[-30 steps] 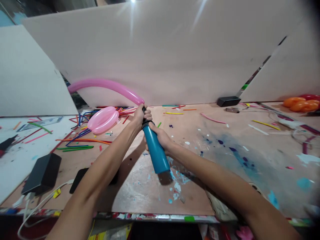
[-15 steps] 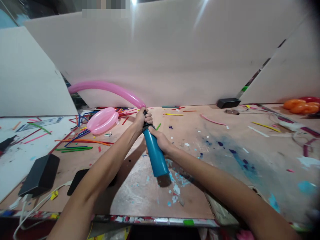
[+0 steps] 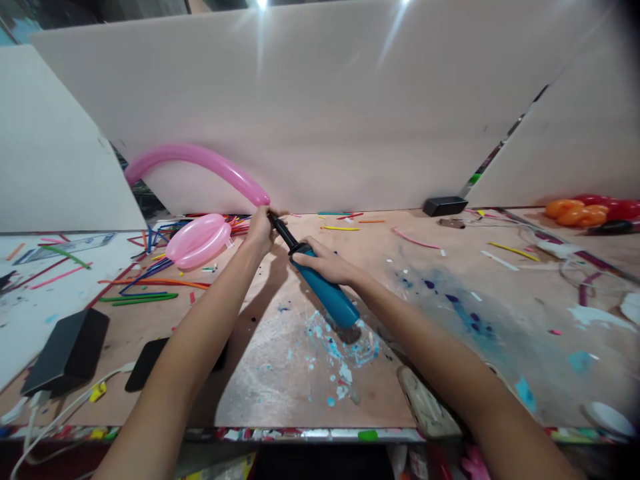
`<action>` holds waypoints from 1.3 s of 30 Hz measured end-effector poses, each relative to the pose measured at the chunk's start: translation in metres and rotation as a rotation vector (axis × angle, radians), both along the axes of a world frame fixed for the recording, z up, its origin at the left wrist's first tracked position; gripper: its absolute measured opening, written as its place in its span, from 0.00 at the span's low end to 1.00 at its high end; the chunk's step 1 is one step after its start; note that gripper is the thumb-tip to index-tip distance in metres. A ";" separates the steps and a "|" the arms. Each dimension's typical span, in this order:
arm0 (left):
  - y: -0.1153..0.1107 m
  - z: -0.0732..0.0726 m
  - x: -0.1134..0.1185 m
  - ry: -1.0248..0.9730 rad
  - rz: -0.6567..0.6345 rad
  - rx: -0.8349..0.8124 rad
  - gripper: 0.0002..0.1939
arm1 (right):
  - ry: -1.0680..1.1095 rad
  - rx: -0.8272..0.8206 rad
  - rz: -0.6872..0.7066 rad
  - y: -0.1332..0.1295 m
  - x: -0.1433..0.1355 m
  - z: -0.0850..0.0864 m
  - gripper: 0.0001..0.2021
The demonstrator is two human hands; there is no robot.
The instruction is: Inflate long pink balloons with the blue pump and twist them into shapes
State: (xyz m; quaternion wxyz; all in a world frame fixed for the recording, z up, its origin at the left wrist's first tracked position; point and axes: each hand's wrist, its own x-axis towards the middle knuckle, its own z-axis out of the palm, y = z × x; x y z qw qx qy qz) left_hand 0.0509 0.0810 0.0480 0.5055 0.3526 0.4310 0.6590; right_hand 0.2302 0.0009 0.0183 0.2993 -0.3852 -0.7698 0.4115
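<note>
My right hand [image 3: 327, 261] wraps round the blue barrel of a balloon pump [image 3: 330, 297], which tilts down to the right above the table. My left hand [image 3: 263, 230] is closed at the pump's black nozzle end, pinching the neck of a long pink balloon [image 3: 205, 159] there. The black shaft shows between my two hands. Inflated along its length, the balloon arches away to the left in front of the white panel. Beside my left forearm lies a pink balloon shape of joined loops [image 3: 197, 241].
Loose uninflated balloons [image 3: 150, 283] are strewn on the left. A black box with a cable [image 3: 70, 350] and a dark phone [image 3: 145, 363] lie near the front left. Further right are a small black block [image 3: 445, 205] and orange balloons [image 3: 575, 212]. White panels [image 3: 310, 113] stand behind.
My hands have moved apart, baring the pump's black shaft between them. The pump's barrel has swung to the right. My left hand and the balloon's neck have shifted slightly left.
</note>
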 end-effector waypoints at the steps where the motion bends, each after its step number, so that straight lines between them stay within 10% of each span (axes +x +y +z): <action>1: 0.003 0.000 -0.005 0.065 0.048 0.021 0.10 | -0.090 0.030 -0.003 0.004 0.006 -0.003 0.18; 8: -0.034 -0.019 0.001 0.592 -0.093 0.170 0.20 | -0.633 0.209 -0.472 0.047 0.050 -0.023 0.27; 12: -0.059 -0.037 0.038 0.786 -0.260 0.247 0.21 | -0.217 0.189 -0.439 0.057 0.058 -0.004 0.26; 17: -0.074 -0.049 0.074 0.925 -0.442 0.303 0.18 | 0.450 -0.411 0.002 0.045 0.028 0.022 0.23; 21: -0.077 -0.050 0.074 1.010 -0.444 0.298 0.18 | 0.724 -0.457 -0.135 0.042 0.003 0.016 0.20; 31: -0.075 -0.065 0.068 1.146 -0.378 0.292 0.16 | 0.892 -0.352 -0.311 0.056 -0.010 -0.021 0.16; 39: -0.079 -0.066 0.068 1.199 -0.382 0.311 0.16 | 0.695 -0.275 -0.434 0.039 -0.013 -0.005 0.18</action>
